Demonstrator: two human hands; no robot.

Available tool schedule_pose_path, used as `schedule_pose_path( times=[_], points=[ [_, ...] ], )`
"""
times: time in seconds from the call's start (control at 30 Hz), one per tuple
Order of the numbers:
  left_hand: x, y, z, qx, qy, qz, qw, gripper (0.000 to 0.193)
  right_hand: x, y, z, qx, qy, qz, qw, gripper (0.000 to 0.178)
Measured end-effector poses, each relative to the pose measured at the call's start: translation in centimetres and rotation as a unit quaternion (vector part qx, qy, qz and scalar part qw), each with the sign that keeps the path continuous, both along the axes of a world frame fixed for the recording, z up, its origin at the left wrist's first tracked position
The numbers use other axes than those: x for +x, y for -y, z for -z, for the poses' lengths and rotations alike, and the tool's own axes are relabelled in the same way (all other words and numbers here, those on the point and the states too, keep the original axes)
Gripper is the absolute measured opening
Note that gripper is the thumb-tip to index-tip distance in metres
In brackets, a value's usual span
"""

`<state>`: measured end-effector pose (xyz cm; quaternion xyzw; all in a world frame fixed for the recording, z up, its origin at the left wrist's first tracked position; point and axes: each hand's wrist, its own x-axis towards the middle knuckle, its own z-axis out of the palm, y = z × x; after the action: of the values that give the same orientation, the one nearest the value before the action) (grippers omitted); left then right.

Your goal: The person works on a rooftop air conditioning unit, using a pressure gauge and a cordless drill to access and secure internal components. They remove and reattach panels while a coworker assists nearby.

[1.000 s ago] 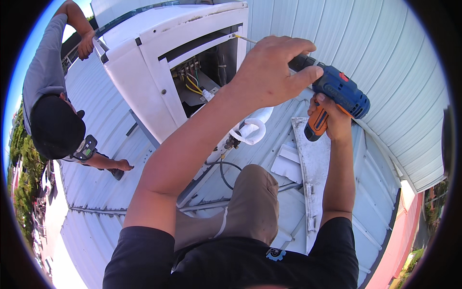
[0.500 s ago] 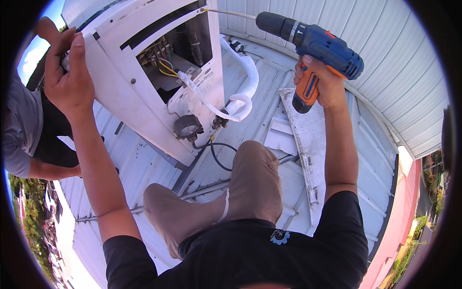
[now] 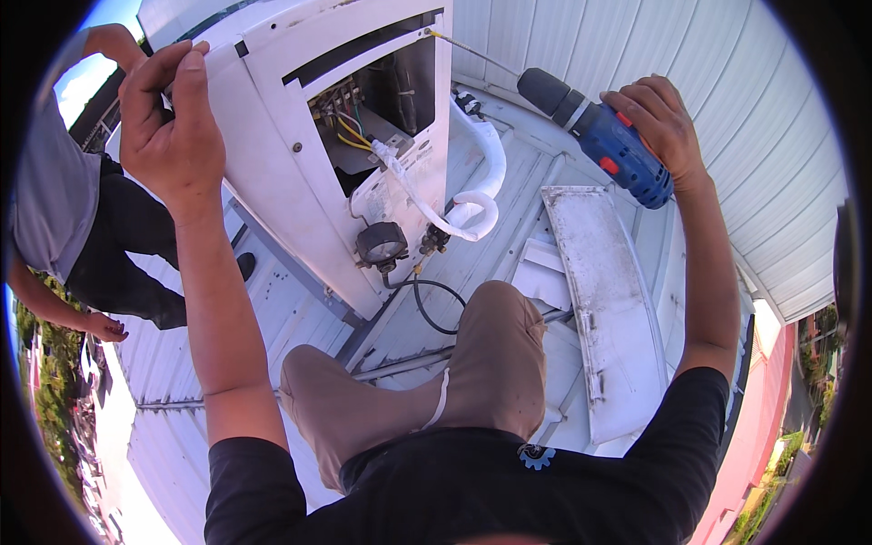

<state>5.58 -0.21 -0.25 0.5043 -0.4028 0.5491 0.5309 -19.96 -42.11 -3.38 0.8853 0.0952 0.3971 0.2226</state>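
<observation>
OK, right hand (image 3: 670,132) has the blue drill (image 3: 618,145): right fingers (image 3: 647,98) clamped over its body, drill at their 8 o'clock. Black chuck (image 3: 543,91) points to 10 o'clock; long bit (image 3: 475,54) reaches the white unit (image 3: 250,127) at the opening's (image 3: 368,118) 1 o'clock. Can't tell if it's seated. Left hand (image 3: 177,136) is up by the unit's edge, drill's 9 o'clock, left fingers (image 3: 150,74) bent; grip unclear. Round gauge (image 3: 381,243) at drill's 8 o'clock, flat white panel (image 3: 604,318) at 6. Person in grey (image 3: 59,200) at left hand's 8.
</observation>
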Motion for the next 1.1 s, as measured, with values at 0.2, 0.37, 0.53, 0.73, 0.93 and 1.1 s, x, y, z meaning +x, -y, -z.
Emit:
schedule_pose_path(
  times=[0.2,0.37,0.53,0.73,0.93,1.1],
  points=[
    [0.3,-0.3,-0.2,0.029,0.035,-0.018,0.999,0.01,0.3,1.4,-4.8,-0.272,0.059,0.049,0.959,0.059],
    [-2.9,0.3,-0.1,0.05,0.061,-0.203,0.976,0.019,-0.8,0.4,-5.9,-0.21,0.123,0.099,0.965,0.06],
    [-11.1,11.2,4.1,0.248,0.086,0.08,0.962,0.054,-1.4,-1.6,-5.3,-0.189,0.216,0.128,0.949,0.064],
    [-11.0,23.2,2.1,0.458,0.077,0.033,0.885,0.063,-2.6,-3.6,-5.8,-0.135,0.253,0.143,0.947,0.075],
    [-10.2,24.5,4.6,0.298,0.149,0.016,0.943,0.047,-4.5,-7.6,-6.1,0.546,0.192,-0.091,0.81,0.043],
    [-9.0,25.1,4.6,0.241,0.178,0.018,0.954,0.04,-4.8,-15.0,2.7,0.559,0.2,-0.23,0.771,0.032]
  ],
)
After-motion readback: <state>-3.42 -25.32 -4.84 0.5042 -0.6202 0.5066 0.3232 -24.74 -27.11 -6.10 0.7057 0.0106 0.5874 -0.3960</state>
